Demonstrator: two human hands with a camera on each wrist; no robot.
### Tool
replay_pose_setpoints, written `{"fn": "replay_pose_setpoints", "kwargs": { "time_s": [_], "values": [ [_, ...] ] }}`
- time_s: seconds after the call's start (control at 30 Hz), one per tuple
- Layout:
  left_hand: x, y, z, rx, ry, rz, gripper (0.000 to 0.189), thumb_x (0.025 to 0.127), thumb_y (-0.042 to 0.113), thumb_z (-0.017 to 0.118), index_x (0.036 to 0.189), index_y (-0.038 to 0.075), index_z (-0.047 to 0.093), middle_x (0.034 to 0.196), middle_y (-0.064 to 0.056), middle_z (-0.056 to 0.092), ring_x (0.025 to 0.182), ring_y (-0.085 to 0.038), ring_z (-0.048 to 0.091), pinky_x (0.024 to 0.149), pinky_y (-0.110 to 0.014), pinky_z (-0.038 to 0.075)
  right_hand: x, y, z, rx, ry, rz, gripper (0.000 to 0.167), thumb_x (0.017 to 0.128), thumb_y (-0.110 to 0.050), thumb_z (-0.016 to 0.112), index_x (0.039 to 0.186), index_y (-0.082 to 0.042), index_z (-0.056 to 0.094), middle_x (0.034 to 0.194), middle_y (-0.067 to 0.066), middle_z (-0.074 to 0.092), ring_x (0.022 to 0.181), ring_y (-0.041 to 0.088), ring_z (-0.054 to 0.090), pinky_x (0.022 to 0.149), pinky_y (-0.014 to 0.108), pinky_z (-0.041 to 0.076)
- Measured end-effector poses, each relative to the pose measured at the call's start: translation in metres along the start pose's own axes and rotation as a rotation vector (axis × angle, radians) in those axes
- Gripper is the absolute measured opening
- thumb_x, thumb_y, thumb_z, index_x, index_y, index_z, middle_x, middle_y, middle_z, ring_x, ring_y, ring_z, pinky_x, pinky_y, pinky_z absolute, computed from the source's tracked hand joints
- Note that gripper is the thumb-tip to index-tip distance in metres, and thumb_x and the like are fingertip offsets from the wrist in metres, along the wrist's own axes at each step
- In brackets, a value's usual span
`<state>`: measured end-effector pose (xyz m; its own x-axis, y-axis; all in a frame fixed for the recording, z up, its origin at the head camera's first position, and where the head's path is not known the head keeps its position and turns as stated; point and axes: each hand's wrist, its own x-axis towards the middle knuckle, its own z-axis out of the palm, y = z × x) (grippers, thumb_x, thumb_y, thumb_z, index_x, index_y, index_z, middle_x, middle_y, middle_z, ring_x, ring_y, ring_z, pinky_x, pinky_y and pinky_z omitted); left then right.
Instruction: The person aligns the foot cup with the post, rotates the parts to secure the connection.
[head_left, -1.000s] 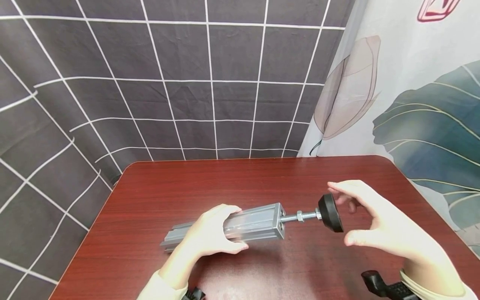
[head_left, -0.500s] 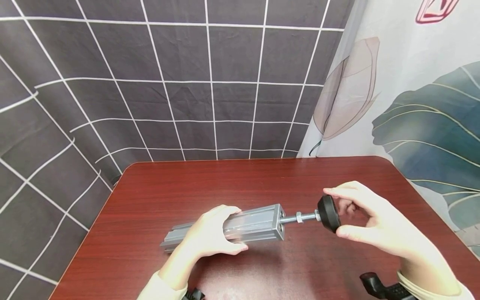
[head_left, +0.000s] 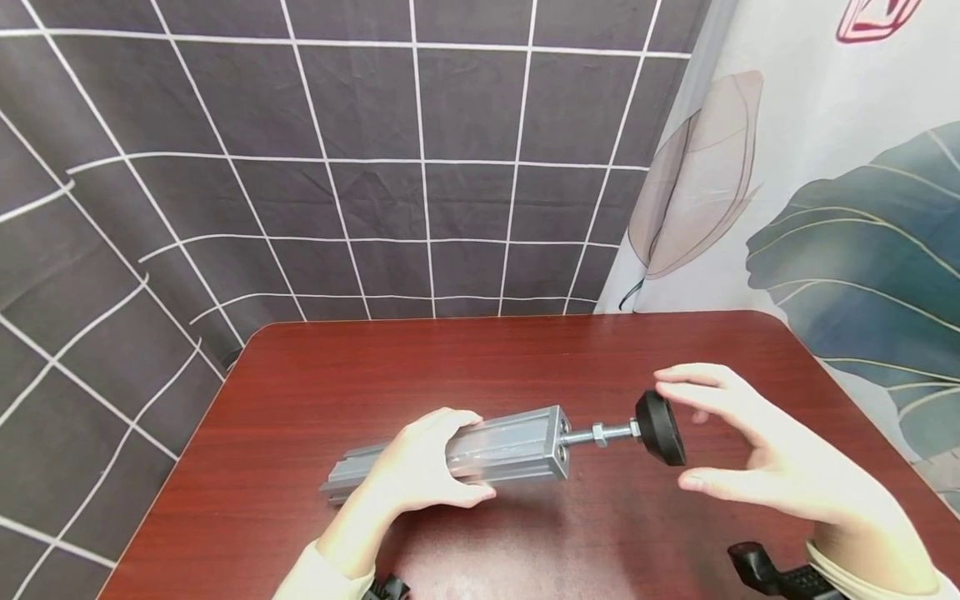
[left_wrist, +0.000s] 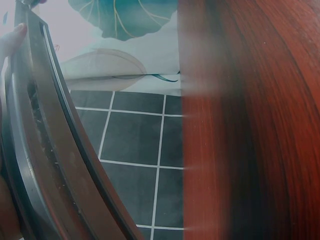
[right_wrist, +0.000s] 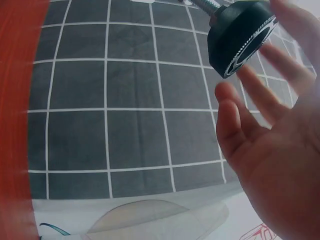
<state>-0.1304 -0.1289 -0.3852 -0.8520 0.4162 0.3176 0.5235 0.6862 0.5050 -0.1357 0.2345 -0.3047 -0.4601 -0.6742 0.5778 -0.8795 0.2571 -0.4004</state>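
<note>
My left hand (head_left: 416,467) grips a grey aluminium extrusion profile (head_left: 517,446) around its middle, holding it slightly tilted above the table. In the left wrist view the profile's slotted side (left_wrist: 55,150) runs close past the camera. From the profile's right end sticks a threaded rod with a hex nut (head_left: 599,432), ending in a black levelling foot (head_left: 660,427). Around the foot's far side my right hand (head_left: 765,450) is spread, thumb apart from it below. In the right wrist view the fingers lie beside the foot's ribbed underside (right_wrist: 250,47); whether a fingertip touches it I cannot tell.
A reddish-brown wooden table (head_left: 337,358) lies beneath both hands. Behind it hangs a dark grey cloth with white grid lines (head_left: 472,200), and at the right a white leaf-patterned curtain (head_left: 795,100). Black wrist mounts (head_left: 780,575) sit at both wrists.
Half a second ago my right thumb and fingers pinched the foot's rim; now they have spread and drawn slightly away to the right. My left hand and the profile have barely moved.
</note>
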Motion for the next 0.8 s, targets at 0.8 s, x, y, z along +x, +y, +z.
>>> {"fn": "replay_pose_setpoints", "kwargs": {
  "time_s": [0.8],
  "values": [
    [-0.001,0.001,-0.001,-0.007,-0.015,-0.007,0.069,0.058,0.051,0.081,0.115,0.019,0.06,0.106,0.01,0.061,0.095,-0.009,0.056,0.083,-0.031,0.045,0.0,-0.003,0.006,0.026,0.016,0.014,0.073,0.066,-0.022,0.085,0.125,0.005,0.052,0.126,0.01,0.046,0.092,0.009,0.044,0.074,0.019,0.036]
  ]
}}
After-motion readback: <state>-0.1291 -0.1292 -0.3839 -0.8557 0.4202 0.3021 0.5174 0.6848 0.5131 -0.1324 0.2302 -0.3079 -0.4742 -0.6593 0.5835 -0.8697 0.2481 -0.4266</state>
